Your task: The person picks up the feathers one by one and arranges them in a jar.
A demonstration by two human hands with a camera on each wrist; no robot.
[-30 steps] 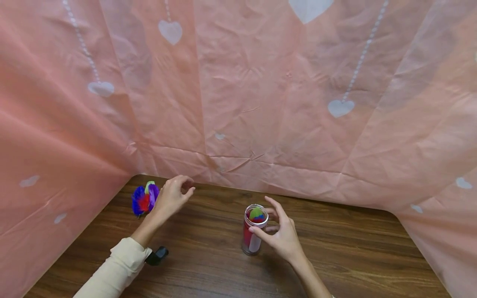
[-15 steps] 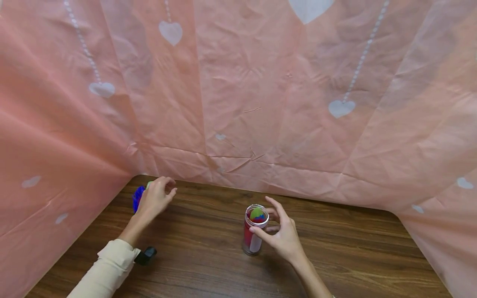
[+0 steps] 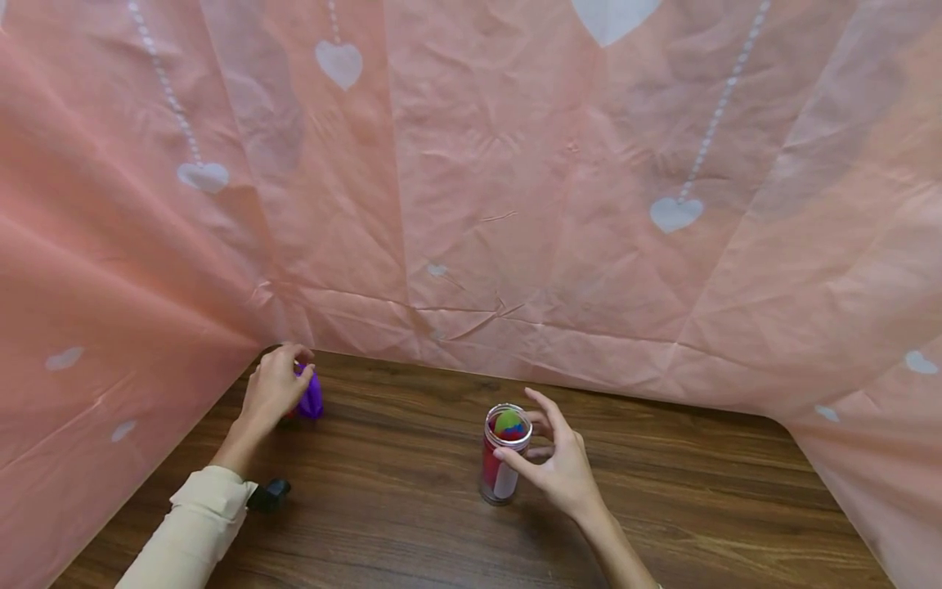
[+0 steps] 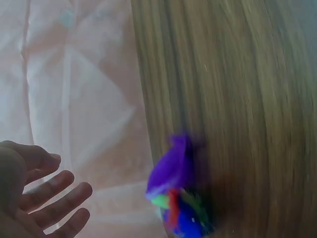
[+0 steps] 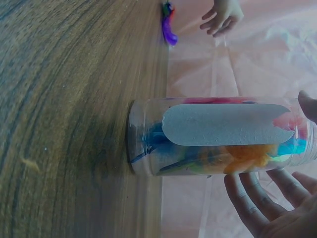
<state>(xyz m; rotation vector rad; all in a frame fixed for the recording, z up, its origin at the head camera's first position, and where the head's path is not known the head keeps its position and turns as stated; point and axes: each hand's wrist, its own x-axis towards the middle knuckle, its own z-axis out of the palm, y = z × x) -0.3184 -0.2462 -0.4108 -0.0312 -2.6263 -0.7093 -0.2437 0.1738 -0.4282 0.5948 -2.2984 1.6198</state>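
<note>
My left hand (image 3: pixel 274 384) hovers over a small bunch of feathers at the table's far left corner, fingers loosely bent and holding nothing. Only the purple feather (image 3: pixel 311 398) shows well past the hand in the head view. The left wrist view shows purple, blue (image 4: pixel 189 223), red and green ones, apart from the fingers. A clear jar (image 3: pixel 500 484) stands upright near the middle of the table, its mouth uncovered. Inside are red, green, blue and orange feathers (image 5: pixel 250 156). My right hand (image 3: pixel 562 466) holds the jar near its neck, thumb on one side, fingers on the other.
The brown wooden table (image 3: pixel 412 442) meets a pink cloth (image 3: pixel 515 204) with white hearts along its back and sides. On the jar is a pale label (image 5: pixel 223 124). A black device (image 3: pixel 270 496) sits at my left wrist.
My left hand has moved left across the feather bunch, covering the blue feathers and uncovering the purple one in the head view. The right hand and jar have stayed put.
</note>
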